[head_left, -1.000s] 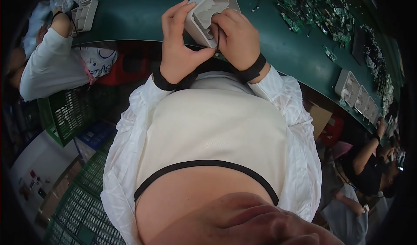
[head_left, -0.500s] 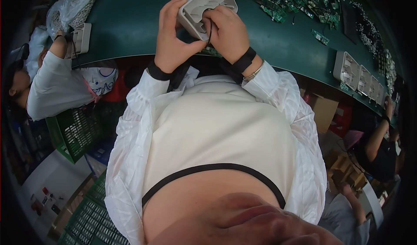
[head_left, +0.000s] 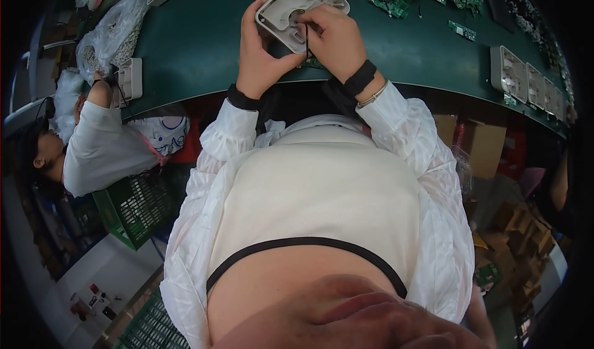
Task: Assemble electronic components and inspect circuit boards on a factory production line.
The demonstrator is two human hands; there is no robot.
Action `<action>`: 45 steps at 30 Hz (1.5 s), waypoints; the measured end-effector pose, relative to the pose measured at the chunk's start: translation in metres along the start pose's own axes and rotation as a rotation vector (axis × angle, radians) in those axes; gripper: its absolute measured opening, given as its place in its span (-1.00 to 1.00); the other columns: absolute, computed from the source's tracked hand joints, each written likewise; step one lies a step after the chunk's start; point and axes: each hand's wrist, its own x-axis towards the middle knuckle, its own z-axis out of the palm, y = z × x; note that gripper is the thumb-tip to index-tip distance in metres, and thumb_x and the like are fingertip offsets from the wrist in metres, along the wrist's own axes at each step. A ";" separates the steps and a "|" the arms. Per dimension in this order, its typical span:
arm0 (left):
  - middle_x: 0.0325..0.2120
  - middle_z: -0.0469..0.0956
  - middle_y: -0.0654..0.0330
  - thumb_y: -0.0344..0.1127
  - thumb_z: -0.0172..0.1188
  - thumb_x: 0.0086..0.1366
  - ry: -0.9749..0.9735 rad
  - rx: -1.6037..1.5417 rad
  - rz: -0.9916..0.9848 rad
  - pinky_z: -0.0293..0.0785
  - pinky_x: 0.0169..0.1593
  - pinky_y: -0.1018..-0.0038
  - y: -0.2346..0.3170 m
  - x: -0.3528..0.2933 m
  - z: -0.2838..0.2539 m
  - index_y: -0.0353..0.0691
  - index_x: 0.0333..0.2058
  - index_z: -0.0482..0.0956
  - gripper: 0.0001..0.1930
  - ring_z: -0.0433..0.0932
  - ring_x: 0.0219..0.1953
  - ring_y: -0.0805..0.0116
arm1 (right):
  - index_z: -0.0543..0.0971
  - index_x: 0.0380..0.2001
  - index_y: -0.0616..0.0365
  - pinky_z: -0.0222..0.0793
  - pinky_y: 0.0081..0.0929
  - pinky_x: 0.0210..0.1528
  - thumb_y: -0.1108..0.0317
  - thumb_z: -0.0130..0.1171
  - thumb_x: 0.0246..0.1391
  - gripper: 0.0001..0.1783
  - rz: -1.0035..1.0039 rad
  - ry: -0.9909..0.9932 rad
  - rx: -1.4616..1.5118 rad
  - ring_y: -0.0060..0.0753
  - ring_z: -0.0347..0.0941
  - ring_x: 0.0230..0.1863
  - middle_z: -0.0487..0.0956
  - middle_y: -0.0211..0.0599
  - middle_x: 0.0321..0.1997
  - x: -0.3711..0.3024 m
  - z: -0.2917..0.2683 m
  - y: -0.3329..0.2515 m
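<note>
I see the pale grey rectangular plastic housing [head_left: 301,10] tilted over the green desk [head_left: 198,46], long axis running up-right; my left hand [head_left: 263,55] grips its lower-left edge, my right hand [head_left: 334,39] pinches a thin dark wire [head_left: 307,39] inside.

We see a long dark green workbench [head_left: 192,46] curving across the top. Below it stand green plastic crates [head_left: 133,210] on a pale floor [head_left: 93,275], and at right brown cardboard boxes [head_left: 479,145] sit under the bench.
</note>
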 end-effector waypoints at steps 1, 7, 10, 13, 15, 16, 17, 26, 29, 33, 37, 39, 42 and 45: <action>0.26 0.28 0.02 -0.50 0.58 -0.13 -0.010 -0.009 -0.014 0.46 0.30 0.26 0.000 0.000 0.000 -0.17 0.41 0.05 0.14 0.43 0.25 0.16 | 0.70 -0.23 0.18 0.53 -0.31 -0.21 0.48 0.35 0.06 -0.83 0.000 -0.001 0.001 -0.10 0.61 -0.26 0.66 -0.18 -0.30 -0.001 0.000 0.000; 0.23 0.33 0.00 -0.51 0.57 -0.12 -0.008 -0.027 -0.083 0.46 0.30 0.25 0.003 -0.008 0.003 -0.17 0.41 0.03 0.15 0.47 0.22 0.16 | 0.73 -0.24 0.11 0.53 -0.21 -0.13 0.45 0.28 0.07 -0.83 -0.028 -0.077 -0.237 -0.07 0.61 -0.17 0.69 -0.24 -0.25 -0.002 -0.009 -0.015; 0.22 0.34 -0.01 -0.53 0.56 -0.12 0.009 -0.027 -0.014 0.47 0.30 0.24 0.001 -0.009 0.008 -0.17 0.41 0.01 0.15 0.46 0.23 0.17 | 0.73 -0.22 0.09 0.52 -0.19 -0.10 0.44 0.26 0.08 -0.81 0.032 -0.143 -0.246 -0.05 0.60 -0.14 0.69 -0.25 -0.24 0.000 -0.013 -0.017; 0.21 0.35 -0.02 -0.53 0.57 -0.11 0.027 -0.045 -0.028 0.50 0.28 0.24 0.001 -0.013 0.008 -0.19 0.40 0.00 0.15 0.47 0.22 0.17 | 0.72 -0.18 0.08 0.51 -0.21 -0.06 0.45 0.25 0.10 -0.79 0.096 -0.215 -0.214 -0.03 0.59 -0.10 0.68 -0.24 -0.21 -0.001 -0.017 -0.016; 0.20 0.35 -0.03 -0.53 0.58 -0.11 0.033 -0.059 -0.034 0.51 0.27 0.24 0.000 -0.012 0.009 -0.19 0.40 0.00 0.15 0.47 0.21 0.17 | 0.69 -0.10 0.09 0.48 -0.20 -0.02 0.44 0.27 0.09 -0.73 0.004 -0.187 -0.139 0.00 0.55 -0.03 0.66 -0.21 -0.12 -0.003 -0.017 -0.014; 0.20 0.35 -0.03 -0.52 0.59 -0.11 0.039 -0.069 -0.034 0.53 0.24 0.25 0.000 -0.012 0.010 -0.20 0.40 0.00 0.15 0.49 0.20 0.17 | 0.68 -0.07 0.10 0.46 -0.19 0.01 0.44 0.28 0.08 -0.69 -0.042 -0.174 -0.101 0.02 0.54 0.00 0.65 -0.19 -0.08 -0.004 -0.018 -0.014; 0.20 0.36 -0.03 -0.51 0.60 -0.11 0.045 -0.079 -0.034 0.55 0.22 0.25 -0.001 -0.011 0.010 -0.20 0.40 -0.01 0.16 0.50 0.19 0.17 | 0.68 -0.07 0.10 0.46 -0.19 0.01 0.44 0.28 0.08 -0.69 -0.039 -0.173 -0.107 0.02 0.54 0.00 0.65 -0.19 -0.08 -0.006 -0.023 -0.015; 0.20 0.39 -0.06 -0.44 0.66 -0.10 0.107 -0.085 -0.054 0.64 0.12 0.29 -0.005 -0.012 0.006 -0.20 0.41 -0.02 0.19 0.60 0.12 0.14 | 0.57 0.07 0.13 0.40 -0.11 0.11 0.44 0.41 -0.03 -0.47 -0.109 -0.217 -0.232 0.05 0.49 0.08 0.57 -0.15 0.06 -0.042 -0.052 -0.029; 0.19 0.40 -0.06 -0.44 0.66 -0.10 0.113 -0.098 -0.067 0.64 0.12 0.29 -0.003 -0.012 0.006 -0.21 0.40 -0.02 0.19 0.60 0.12 0.14 | 0.56 0.06 0.14 0.39 -0.12 0.13 0.44 0.42 -0.05 -0.46 -0.103 -0.148 -0.268 0.04 0.50 0.07 0.58 -0.15 0.02 -0.046 -0.045 -0.021; 0.18 0.41 -0.06 -0.43 0.66 -0.10 0.107 -0.070 -0.049 0.64 0.11 0.30 -0.005 -0.012 0.006 -0.22 0.40 -0.02 0.18 0.61 0.10 0.14 | 0.57 0.01 0.17 0.41 -0.10 0.12 0.46 0.39 -0.03 -0.53 -0.277 -0.130 -0.324 0.05 0.52 0.04 0.60 -0.15 -0.03 -0.050 -0.048 -0.012; 0.18 0.41 -0.05 -0.41 0.67 -0.11 0.109 -0.095 -0.069 0.61 0.14 0.29 -0.002 -0.013 0.007 -0.24 0.39 0.00 0.18 0.59 0.12 0.15 | 0.57 -0.03 0.20 0.43 -0.10 0.09 0.52 0.33 0.02 -0.61 -0.290 -0.108 -0.229 0.06 0.54 0.02 0.61 -0.15 -0.07 -0.053 -0.055 -0.013; 0.18 0.40 -0.05 -0.40 0.67 -0.12 0.118 -0.113 -0.082 0.59 0.16 0.28 -0.001 -0.013 0.007 -0.24 0.39 0.01 0.18 0.57 0.14 0.15 | 0.58 -0.04 0.21 0.45 -0.16 0.08 0.57 0.27 0.07 -0.66 -0.136 -0.061 -0.117 0.04 0.54 0.02 0.60 -0.14 -0.07 -0.053 -0.060 -0.021; 0.20 0.36 -0.03 -0.37 0.67 -0.15 0.120 0.177 0.041 0.49 0.24 0.26 -0.005 -0.015 0.005 -0.25 0.38 0.05 0.17 0.49 0.20 0.16 | 0.59 -0.04 0.23 0.46 -0.22 0.06 0.61 0.22 0.11 -0.68 -0.071 -0.086 -0.052 0.02 0.54 0.03 0.61 -0.13 -0.06 -0.040 -0.069 -0.032; 0.21 0.33 -0.02 -0.35 0.68 -0.17 0.105 0.087 0.038 0.43 0.26 0.26 -0.006 -0.016 0.007 -0.25 0.37 0.07 0.17 0.44 0.22 0.17 | 0.60 -0.03 0.23 0.46 -0.29 0.05 0.63 0.18 0.15 -0.69 -0.087 -0.179 -0.042 -0.02 0.55 0.03 0.61 -0.12 -0.05 -0.024 -0.078 -0.043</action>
